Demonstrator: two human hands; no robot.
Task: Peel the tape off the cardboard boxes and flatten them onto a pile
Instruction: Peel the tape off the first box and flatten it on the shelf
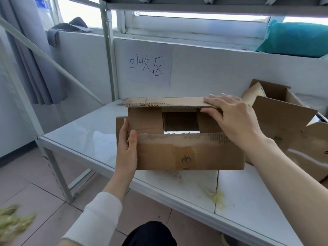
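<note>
Left hand gripping box, right hand pinching flap

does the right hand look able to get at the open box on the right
Probably yes: the right hand holds the far flap, and the open box sits just beside it, nothing between.

Left hand at the 9 o'clock end of the cardboard box. Thumb upright, flat on the near face. Fingers go round the end wall, tips hidden, likely curled behind it. Left forearm rises from 7 o'clock, white sleeve ending short of the wrist.

Right hand at the box's 1 o'clock corner, palm down. Fingers nearly straight, pointing toward 9 o'clock along the top of the far flap, thumb tucked under its edge. Right forearm bare, entering from 4 o'clock.
</note>
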